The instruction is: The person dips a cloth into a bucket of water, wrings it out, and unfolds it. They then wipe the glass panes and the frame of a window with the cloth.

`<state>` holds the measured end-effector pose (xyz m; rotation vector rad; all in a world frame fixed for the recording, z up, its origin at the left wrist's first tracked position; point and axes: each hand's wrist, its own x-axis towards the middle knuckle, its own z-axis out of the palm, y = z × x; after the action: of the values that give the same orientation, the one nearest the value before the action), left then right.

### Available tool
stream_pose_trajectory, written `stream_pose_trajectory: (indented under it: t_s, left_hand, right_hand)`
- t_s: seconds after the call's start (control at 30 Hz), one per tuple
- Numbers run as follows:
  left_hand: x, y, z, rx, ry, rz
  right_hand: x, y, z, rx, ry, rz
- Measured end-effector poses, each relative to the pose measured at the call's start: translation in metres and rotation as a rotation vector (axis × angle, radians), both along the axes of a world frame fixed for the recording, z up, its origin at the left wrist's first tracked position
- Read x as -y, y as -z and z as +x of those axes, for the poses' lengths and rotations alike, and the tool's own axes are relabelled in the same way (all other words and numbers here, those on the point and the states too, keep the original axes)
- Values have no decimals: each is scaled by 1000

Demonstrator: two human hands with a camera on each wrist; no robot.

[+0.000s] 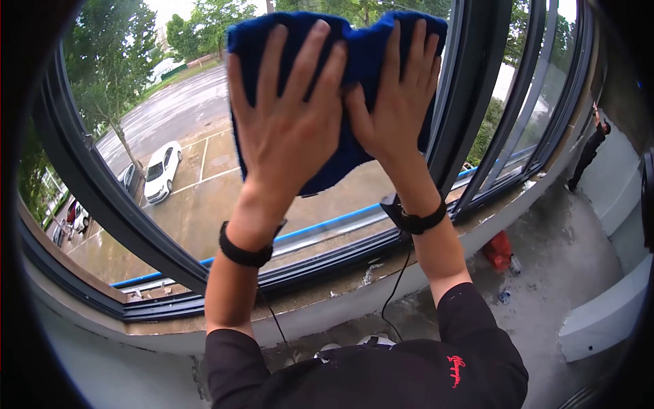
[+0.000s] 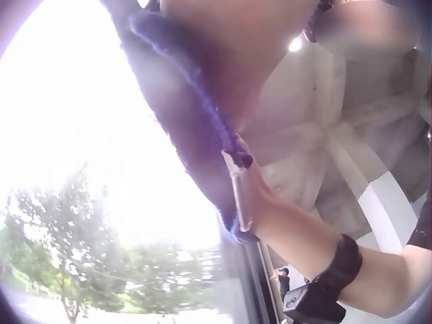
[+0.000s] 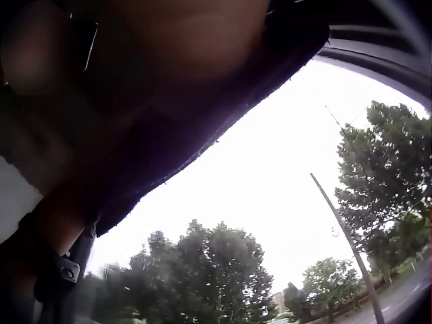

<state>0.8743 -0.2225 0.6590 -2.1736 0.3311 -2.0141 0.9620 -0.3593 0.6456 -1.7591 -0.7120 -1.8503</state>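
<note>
A blue cloth [image 1: 364,53] is spread against the window glass [image 1: 197,129] in the head view. My left hand [image 1: 289,112] presses flat on its left half, fingers straight and spread upward. Beside it, my right hand [image 1: 396,105] lies on the right half with straight fingers, its thumb reaching toward the left hand. From the left wrist, the cloth [image 2: 182,115] appears edge-on along the bright pane, with the right forearm beyond. The right wrist view is dark, and the cloth's lower edge [image 3: 202,145] stands out against the sky.
Dark window frame bars [image 1: 473,88] stand right of the cloth and at the left. Below runs a sill [image 1: 306,290] with debris. A red bag [image 1: 499,251] lies on the floor at right, and another person [image 1: 591,150] stands farther along the windows. Outside, a white car [image 1: 163,172] is parked.
</note>
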Motion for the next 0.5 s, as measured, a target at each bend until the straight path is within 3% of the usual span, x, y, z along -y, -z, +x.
stream_pose_trajectory:
  t_s: [0.23,0.37,0.5]
  left_hand:
    - [-107,18,-60,84,-263,-78]
    - [-192,91,-104,170,-335,-204]
    - [-223,139,-126,136,-381,-272]
  right_hand:
    - [-117,-1,-72,-89,-194,-60]
    - [-207,49,-128,-171,-315,-175]
    - [-254,86,-154,-173,-357,-223]
